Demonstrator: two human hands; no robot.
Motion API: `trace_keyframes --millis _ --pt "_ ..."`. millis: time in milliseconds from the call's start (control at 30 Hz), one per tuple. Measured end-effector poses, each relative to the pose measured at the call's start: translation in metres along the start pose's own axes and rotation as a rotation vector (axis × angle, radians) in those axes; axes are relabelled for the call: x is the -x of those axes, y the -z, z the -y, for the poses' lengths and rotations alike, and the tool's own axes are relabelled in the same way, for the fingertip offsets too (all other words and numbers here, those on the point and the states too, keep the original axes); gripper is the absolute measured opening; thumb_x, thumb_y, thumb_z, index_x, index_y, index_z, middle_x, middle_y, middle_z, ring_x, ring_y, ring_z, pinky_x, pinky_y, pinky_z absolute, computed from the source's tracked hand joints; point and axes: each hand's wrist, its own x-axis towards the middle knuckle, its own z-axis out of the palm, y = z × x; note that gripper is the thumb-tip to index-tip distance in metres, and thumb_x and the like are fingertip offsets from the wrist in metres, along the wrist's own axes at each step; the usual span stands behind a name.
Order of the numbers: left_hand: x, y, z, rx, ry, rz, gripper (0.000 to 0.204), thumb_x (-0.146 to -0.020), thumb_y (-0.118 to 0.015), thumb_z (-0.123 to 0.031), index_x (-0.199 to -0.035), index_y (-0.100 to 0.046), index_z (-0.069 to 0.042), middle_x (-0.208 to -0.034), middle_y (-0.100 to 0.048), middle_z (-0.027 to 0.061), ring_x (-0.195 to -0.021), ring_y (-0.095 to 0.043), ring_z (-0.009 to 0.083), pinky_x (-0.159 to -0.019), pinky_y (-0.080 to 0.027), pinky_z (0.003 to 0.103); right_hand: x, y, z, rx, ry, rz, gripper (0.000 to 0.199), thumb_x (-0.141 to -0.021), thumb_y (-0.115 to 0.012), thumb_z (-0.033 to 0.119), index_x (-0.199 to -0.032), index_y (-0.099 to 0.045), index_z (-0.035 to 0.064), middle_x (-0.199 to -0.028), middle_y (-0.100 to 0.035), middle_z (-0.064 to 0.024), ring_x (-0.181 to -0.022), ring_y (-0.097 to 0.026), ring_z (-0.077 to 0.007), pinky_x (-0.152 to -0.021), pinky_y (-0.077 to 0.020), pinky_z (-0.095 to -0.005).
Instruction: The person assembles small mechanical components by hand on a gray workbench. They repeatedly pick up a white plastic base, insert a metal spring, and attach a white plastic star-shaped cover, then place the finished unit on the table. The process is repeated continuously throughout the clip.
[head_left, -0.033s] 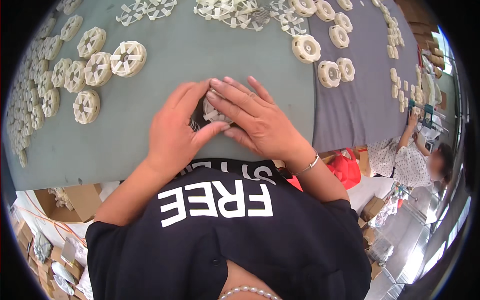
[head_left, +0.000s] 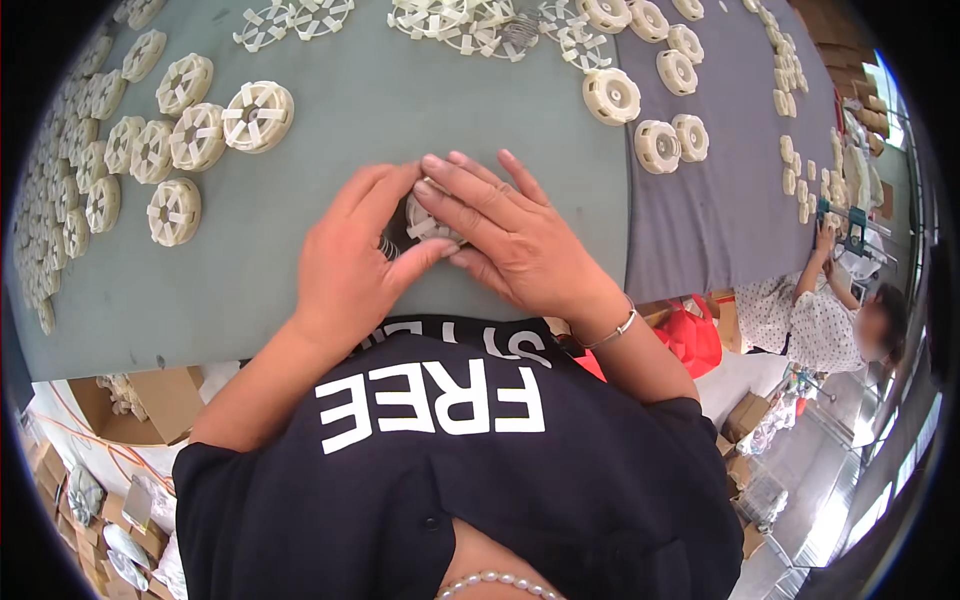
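Observation:
Both hands close in around a round white plastic piece with spokes [head_left: 424, 224] at the near middle of the table. My left hand [head_left: 345, 250] curves along its left side, thumb reaching across the near edge. From the right, my right hand [head_left: 520, 235] lays its fingers over the top, its thumb tip close to the left thumb. Much of the piece is hidden under the fingers. A metal coil spring [head_left: 389, 248] shows partly beside the left palm.
Assembled cream round parts [head_left: 258, 117] crowd the left of the green-grey table cover [head_left: 330, 90]. Loose spoked rings [head_left: 470, 25] and a spring pile [head_left: 518, 36] lie at the far middle. More cream discs [head_left: 611, 96] sit at right. Another person [head_left: 830, 325] works at the far right.

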Motion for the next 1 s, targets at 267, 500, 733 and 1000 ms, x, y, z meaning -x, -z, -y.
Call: trace_keyframes --millis 267,500,733,1000 --pt "0.002 -0.003 0.002 -0.063 -0.02 -0.015 0.065 -0.083 -0.091 -0.026 -0.141 -0.067 -0.01 -0.132 -0.067 0.0068 -0.102 -0.067 0.0238 -0.077 -0.055 0.034 0.004 0.006 -0.001 -0.17 -0.074 -0.046 0.081 -0.091 -0.081 0.029 -0.164 -0.047 0.0167 -0.169 -0.046 -0.0076 -0.157 -0.043 -0.0278 -0.131 -0.0259 -0.0537" --pt "0.002 0.002 -0.007 -0.096 -0.029 0.025 0.073 -0.08 -0.093 -0.023 -0.146 -0.066 -0.012 -0.142 -0.065 0.0074 -0.12 -0.069 0.0247 -0.094 -0.058 0.038 0.02 0.039 -0.076 0.287 -0.351 -0.498 0.057 -0.089 -0.082 0.026 -0.142 -0.068 0.0123 -0.147 -0.067 -0.0138 -0.148 -0.05 -0.0359 -0.125 -0.032 -0.0551" --pt "-0.005 0.039 0.032 -0.335 -0.063 -0.128 0.077 -0.077 -0.094 -0.014 -0.149 -0.065 -0.011 -0.145 -0.067 0.0097 -0.125 -0.067 0.0248 -0.101 -0.056 0.039 0.019 0.026 -0.049 0.169 -0.354 -0.353 0.051 -0.09 -0.083 0.032 -0.137 -0.07 0.0151 -0.137 -0.071 -0.0085 -0.138 -0.059 -0.032 -0.126 -0.0281 -0.0603" --pt "-0.001 0.027 0.006 -0.127 -0.042 -0.051 0.07 -0.079 -0.094 -0.028 -0.141 -0.069 -0.008 -0.137 -0.066 0.0075 -0.082 -0.056 0.014 -0.073 -0.049 0.028 -0.021 0.034 -0.084 0.101 -0.333 -0.564 0.041 -0.092 -0.082 0.027 -0.13 -0.073 0.0128 -0.134 -0.072 -0.0092 -0.126 -0.065 -0.0329 -0.108 -0.0504 -0.0482"
